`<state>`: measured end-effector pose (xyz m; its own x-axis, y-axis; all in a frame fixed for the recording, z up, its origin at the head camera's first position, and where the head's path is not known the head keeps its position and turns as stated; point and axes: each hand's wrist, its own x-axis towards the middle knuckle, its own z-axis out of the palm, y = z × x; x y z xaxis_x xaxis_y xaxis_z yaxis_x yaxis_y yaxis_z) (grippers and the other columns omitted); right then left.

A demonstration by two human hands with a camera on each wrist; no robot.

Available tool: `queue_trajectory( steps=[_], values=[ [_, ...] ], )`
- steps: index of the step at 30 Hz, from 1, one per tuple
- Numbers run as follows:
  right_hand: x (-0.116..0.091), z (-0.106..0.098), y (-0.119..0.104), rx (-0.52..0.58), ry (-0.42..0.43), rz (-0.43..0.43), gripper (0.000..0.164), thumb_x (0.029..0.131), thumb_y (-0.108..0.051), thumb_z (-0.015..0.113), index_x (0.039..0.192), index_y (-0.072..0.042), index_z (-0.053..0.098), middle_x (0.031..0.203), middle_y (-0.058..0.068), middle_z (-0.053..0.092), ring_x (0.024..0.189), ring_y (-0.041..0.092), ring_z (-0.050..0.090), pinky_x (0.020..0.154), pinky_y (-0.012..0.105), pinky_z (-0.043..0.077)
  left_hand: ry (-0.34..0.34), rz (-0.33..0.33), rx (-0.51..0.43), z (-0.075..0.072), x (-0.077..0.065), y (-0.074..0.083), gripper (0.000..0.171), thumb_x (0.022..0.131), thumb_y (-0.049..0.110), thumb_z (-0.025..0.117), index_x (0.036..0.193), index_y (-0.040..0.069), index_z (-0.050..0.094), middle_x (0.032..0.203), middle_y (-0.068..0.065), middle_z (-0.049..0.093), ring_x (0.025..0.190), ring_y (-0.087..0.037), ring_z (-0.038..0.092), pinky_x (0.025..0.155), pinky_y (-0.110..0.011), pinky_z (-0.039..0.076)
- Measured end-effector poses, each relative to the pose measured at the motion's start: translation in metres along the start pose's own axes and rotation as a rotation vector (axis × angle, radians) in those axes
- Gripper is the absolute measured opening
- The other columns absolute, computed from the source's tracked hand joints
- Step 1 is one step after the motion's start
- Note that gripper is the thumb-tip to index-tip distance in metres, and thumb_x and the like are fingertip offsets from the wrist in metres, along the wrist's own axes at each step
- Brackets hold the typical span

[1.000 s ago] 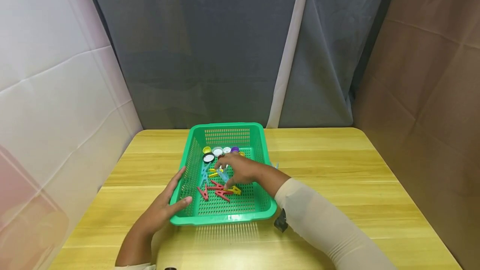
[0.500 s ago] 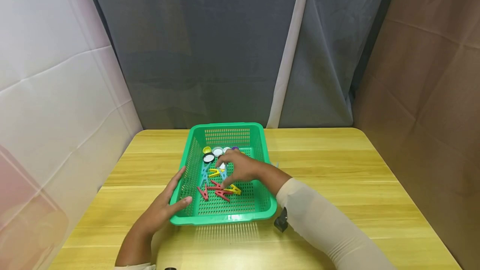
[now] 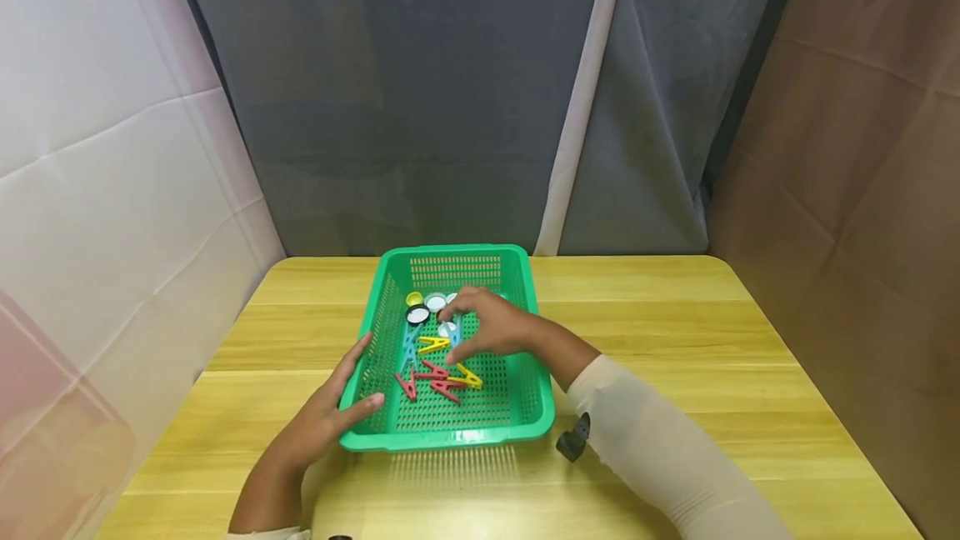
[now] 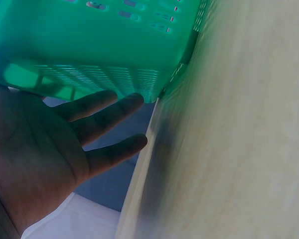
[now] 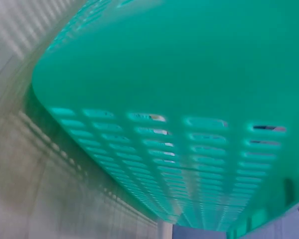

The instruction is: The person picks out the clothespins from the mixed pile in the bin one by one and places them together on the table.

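Observation:
A green plastic basket (image 3: 450,442) stands on the table. My left hand (image 3: 322,415) rests against its left side, thumb over the rim and other fingers straight along the outside wall, as the left wrist view also shows. My right hand (image 3: 495,326) is inside the basket, its thumb and fingers spread apart. Beneath it lies a light blue clothespin (image 3: 455,332). Around it are a yellow clothespin (image 3: 432,345), another yellow one (image 3: 468,377), several red clothespins (image 3: 446,390) and blue clothespins (image 3: 409,344) to the left. The right wrist view shows only the basket's outer wall (image 5: 139,74).
Toward the basket's back lie a black-rimmed lid (image 3: 417,315), a clear round lid (image 3: 435,302) and a yellow cap (image 3: 414,298). The wooden table (image 3: 660,332) extends to both sides. Grey cloth (image 3: 450,107) hangs behind it, with cloth walls left and right.
My right hand has moved slightly right and toward the back, its fingers parting from the light blue clothespin, which now lies in the basket. My left hand has stayed in place.

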<state>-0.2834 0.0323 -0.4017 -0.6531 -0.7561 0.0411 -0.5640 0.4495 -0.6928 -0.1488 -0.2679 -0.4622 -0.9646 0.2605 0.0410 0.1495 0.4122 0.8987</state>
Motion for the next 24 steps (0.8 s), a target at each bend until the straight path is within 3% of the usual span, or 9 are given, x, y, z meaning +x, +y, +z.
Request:
queue_trajectory(
  steps=[8,13,17,24],
  values=[
    [-0.011,-0.008,0.001,0.015,0.030,-0.027,0.054,0.086,-0.027,0.096,0.135,-0.015,0.076,0.129,0.009,0.063,0.125,0.021,0.053,0.108,0.043,0.049,0.002,0.007,0.001,0.000,0.000,0.001,0.090,0.109,0.023,0.062,0.178,0.027,0.004,0.178,-0.031,0.015,0.151,-0.058,0.041,0.114,-0.078,0.037],
    [-0.024,-0.011,0.003,0.066,0.111,-0.020,0.058,0.087,-0.026,0.095,0.137,-0.010,0.071,0.135,0.011,0.060,0.133,0.029,0.050,0.113,0.054,0.048,0.004,0.010,0.000,0.001,-0.001,0.000,0.090,0.109,0.023,0.062,0.178,0.028,0.005,0.179,-0.031,0.015,0.152,-0.059,0.040,0.115,-0.079,0.035],
    [-0.033,-0.015,0.005,0.090,0.168,-0.002,0.059,0.088,-0.025,0.095,0.139,-0.013,0.069,0.140,0.011,0.058,0.139,0.035,0.047,0.114,0.063,0.046,0.004,0.014,0.002,0.001,-0.001,0.000,0.090,0.109,0.023,0.062,0.178,0.028,0.005,0.179,-0.030,0.014,0.153,-0.059,0.039,0.115,-0.079,0.035],
    [-0.046,-0.022,0.013,0.079,0.242,-0.007,0.063,0.088,-0.025,0.094,0.144,-0.015,0.068,0.138,0.007,0.056,0.139,0.033,0.045,0.116,0.066,0.045,0.003,0.005,0.002,0.001,0.000,-0.001,0.091,0.109,0.023,0.062,0.178,0.028,0.004,0.178,-0.031,0.014,0.149,-0.057,0.044,0.114,-0.078,0.037]
  ],
)
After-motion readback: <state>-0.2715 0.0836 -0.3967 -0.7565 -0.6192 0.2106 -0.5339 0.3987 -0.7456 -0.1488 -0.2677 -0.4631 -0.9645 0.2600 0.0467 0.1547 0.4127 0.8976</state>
